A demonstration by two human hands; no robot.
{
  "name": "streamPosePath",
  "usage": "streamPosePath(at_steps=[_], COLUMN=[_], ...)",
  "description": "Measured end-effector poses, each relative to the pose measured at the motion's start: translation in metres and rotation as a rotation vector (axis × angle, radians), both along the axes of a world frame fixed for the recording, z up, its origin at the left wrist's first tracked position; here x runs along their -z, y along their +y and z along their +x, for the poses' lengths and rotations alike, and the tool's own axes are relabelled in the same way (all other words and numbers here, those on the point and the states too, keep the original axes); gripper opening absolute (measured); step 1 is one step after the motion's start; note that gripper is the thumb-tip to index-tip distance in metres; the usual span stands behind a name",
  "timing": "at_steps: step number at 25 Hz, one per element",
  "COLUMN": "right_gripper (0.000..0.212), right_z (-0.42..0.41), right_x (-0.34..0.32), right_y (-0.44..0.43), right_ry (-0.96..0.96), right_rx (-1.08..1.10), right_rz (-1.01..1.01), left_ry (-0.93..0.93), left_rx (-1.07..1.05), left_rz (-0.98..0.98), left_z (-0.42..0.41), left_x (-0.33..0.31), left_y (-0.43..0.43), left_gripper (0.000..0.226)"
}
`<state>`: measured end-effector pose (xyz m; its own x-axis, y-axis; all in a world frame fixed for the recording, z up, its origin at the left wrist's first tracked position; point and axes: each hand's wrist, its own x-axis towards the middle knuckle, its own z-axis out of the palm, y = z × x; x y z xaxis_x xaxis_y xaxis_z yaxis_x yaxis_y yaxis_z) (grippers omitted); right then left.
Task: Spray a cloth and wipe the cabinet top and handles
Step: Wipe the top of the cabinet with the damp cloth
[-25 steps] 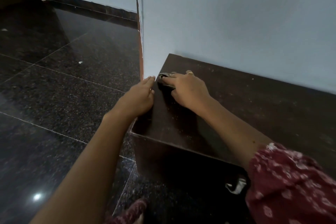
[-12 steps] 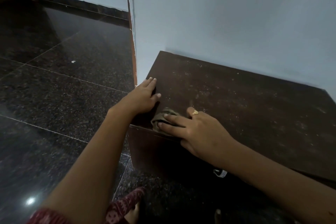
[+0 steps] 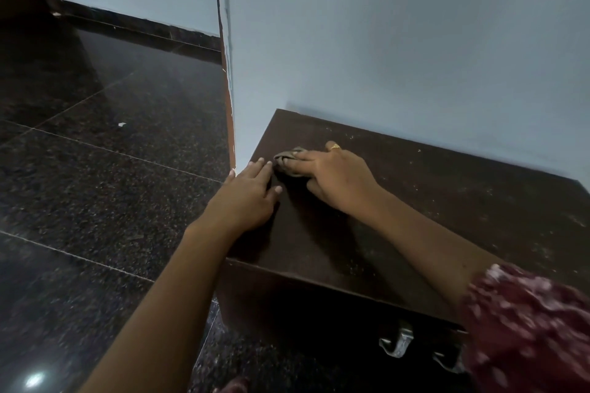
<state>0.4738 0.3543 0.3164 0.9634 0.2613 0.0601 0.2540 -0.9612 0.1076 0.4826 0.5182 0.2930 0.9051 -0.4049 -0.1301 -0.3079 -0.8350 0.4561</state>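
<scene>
A low dark brown cabinet [image 3: 447, 201] stands against the pale wall, its dusty top speckled with light flecks. My right hand [image 3: 335, 175] presses a small crumpled grey-green cloth [image 3: 289, 156] flat on the top near the far left corner; only the cloth's edge shows past my fingers. My left hand [image 3: 252, 191] rests flat with fingers apart on the cabinet's left edge, just beside the cloth. A metal handle [image 3: 399, 344] shows on the cabinet's front, low in the view. No spray bottle is in view.
Black speckled polished floor [image 3: 95, 201] spreads to the left. A wall corner with a brown edge strip [image 3: 228, 105] stands right beside the cabinet's left back corner. My patterned red sleeve [image 3: 526, 329] fills the lower right.
My right hand slid the cloth from the cabinet's front left edge back toward the wall. My left hand stayed on the left edge.
</scene>
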Motion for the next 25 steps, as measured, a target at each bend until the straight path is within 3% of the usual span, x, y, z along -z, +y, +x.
streamPosePath(at_steps=[6,10,16,20,25], right_gripper=[0.045,0.043,0.043,0.047,0.055], right_z=[0.093,0.108,0.053,-0.008,-0.086], right_x=[-0.004,-0.004,0.001,0.001,-0.006], right_y=[-0.021,-0.032,-0.023,-0.009,0.013], right_ry=[0.091,0.080,0.074,0.107,0.085], right_rx=[0.228,0.339,0.361,0.292,0.134], right_rz=[0.106,0.135,0.138,0.134,0.098], left_ry=[0.001,-0.007,0.009,0.048,0.025], left_rx=[0.021,0.022,0.049,0.006,0.021], left_rz=[0.112,0.179,0.155,0.040,0.092], left_z=[0.000,-0.001,-0.001,-0.003,-0.009], left_x=[0.010,0.013,0.013,0.011,0.014], left_y=[-0.005,-0.009,-0.003,-0.004,-0.006], left_gripper=[0.064,0.067,0.065,0.061,0.065])
